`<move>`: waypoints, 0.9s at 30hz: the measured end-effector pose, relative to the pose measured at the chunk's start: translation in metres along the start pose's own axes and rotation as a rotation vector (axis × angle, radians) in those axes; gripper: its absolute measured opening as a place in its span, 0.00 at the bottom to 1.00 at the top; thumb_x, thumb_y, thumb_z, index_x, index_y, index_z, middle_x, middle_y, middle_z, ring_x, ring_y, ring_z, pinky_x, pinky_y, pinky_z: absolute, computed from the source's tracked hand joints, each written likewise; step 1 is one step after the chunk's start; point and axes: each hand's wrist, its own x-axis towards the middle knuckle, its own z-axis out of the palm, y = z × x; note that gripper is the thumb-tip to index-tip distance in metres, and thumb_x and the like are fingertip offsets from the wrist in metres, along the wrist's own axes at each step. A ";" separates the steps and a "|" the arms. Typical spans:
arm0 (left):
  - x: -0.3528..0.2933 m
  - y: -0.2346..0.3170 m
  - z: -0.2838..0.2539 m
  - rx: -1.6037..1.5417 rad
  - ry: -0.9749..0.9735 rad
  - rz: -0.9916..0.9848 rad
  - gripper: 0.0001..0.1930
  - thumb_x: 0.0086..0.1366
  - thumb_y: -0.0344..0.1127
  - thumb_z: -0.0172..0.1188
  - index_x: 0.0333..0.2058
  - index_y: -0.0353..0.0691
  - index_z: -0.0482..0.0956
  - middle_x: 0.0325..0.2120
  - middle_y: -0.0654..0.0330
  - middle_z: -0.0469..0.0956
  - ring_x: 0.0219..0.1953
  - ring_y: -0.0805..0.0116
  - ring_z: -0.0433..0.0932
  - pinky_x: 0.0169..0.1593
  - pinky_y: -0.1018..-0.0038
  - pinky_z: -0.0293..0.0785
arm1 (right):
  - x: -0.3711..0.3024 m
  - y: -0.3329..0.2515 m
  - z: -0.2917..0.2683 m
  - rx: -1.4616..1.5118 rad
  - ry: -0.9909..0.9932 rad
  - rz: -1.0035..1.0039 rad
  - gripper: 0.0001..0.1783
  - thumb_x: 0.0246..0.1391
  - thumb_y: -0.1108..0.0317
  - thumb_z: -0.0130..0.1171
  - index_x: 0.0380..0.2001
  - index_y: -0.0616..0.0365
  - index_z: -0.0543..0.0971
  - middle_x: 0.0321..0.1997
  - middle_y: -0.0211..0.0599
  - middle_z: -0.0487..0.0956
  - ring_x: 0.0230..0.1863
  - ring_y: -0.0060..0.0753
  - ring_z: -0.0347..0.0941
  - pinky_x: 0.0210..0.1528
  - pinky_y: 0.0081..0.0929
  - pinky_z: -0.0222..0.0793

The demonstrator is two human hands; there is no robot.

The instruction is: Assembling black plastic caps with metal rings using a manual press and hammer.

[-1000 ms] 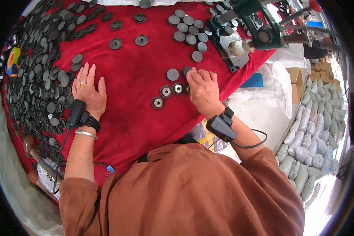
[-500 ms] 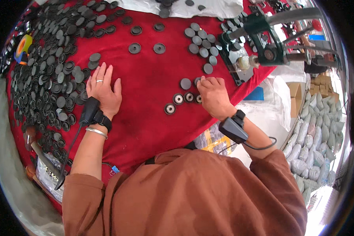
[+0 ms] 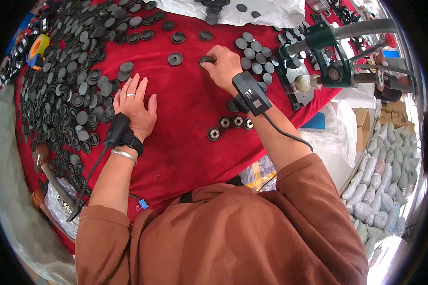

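Note:
My left hand (image 3: pixel 137 110) lies flat on the red cloth (image 3: pixel 176 156), fingers stretched out, next to a large heap of round black caps (image 3: pixel 83 88). Farther up the cloth, my right hand (image 3: pixel 223 68) pinches the edge of one black cap (image 3: pixel 206 60); the fingers partly hide it. Just left of that hand lies a single cap with a small central hole (image 3: pixel 175 59). Closer to me, below my right wrist, sit several black caps with metal ring centres (image 3: pixel 225 122). Beyond my right wrist, plain dark caps (image 3: pixel 257 58) lie in a cluster.
A green hand press (image 3: pixel 335 71) with a red-knobbed lever stands on the right. At the left are a yellow tape roll (image 3: pixel 39 46) and a hammer-like tool (image 3: pixel 57 185). White sheeting (image 3: pixel 271 12) with caps lies at the far edge. Filled bags (image 3: pixel 380 175) are stacked on the floor at right.
My right hand has moved away from the near caps, up and left across the cloth, and has taken hold of a black cap. My left hand stays flat beside the heap.

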 end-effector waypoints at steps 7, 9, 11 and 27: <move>-0.001 -0.001 0.002 0.019 0.025 0.037 0.23 0.61 0.39 0.58 0.55 0.45 0.70 0.57 0.58 0.68 0.60 0.57 0.65 0.61 0.59 0.58 | -0.026 0.005 0.002 0.324 0.062 0.152 0.13 0.46 0.67 0.66 0.34 0.61 0.79 0.31 0.50 0.80 0.34 0.48 0.79 0.38 0.36 0.75; 0.000 0.001 0.004 0.020 0.018 0.040 0.23 0.61 0.39 0.58 0.55 0.45 0.70 0.57 0.58 0.68 0.60 0.57 0.65 0.62 0.59 0.58 | -0.032 0.008 -0.001 0.381 0.103 0.139 0.12 0.46 0.67 0.65 0.34 0.61 0.80 0.31 0.50 0.80 0.34 0.46 0.79 0.37 0.35 0.75; 0.000 0.002 0.007 0.016 0.009 0.043 0.23 0.61 0.39 0.58 0.55 0.45 0.70 0.58 0.58 0.68 0.60 0.57 0.65 0.62 0.59 0.57 | -0.040 0.010 -0.009 0.328 0.177 0.049 0.10 0.47 0.68 0.64 0.33 0.61 0.81 0.31 0.49 0.81 0.33 0.44 0.80 0.37 0.34 0.75; -0.018 0.077 -0.017 -0.845 -0.060 0.004 0.19 0.60 0.25 0.60 0.51 0.34 0.72 0.49 0.53 0.74 0.47 0.62 0.76 0.51 0.69 0.73 | -0.140 -0.038 -0.072 0.249 0.266 -0.119 0.08 0.44 0.74 0.63 0.31 0.59 0.78 0.31 0.42 0.77 0.34 0.47 0.75 0.35 0.37 0.71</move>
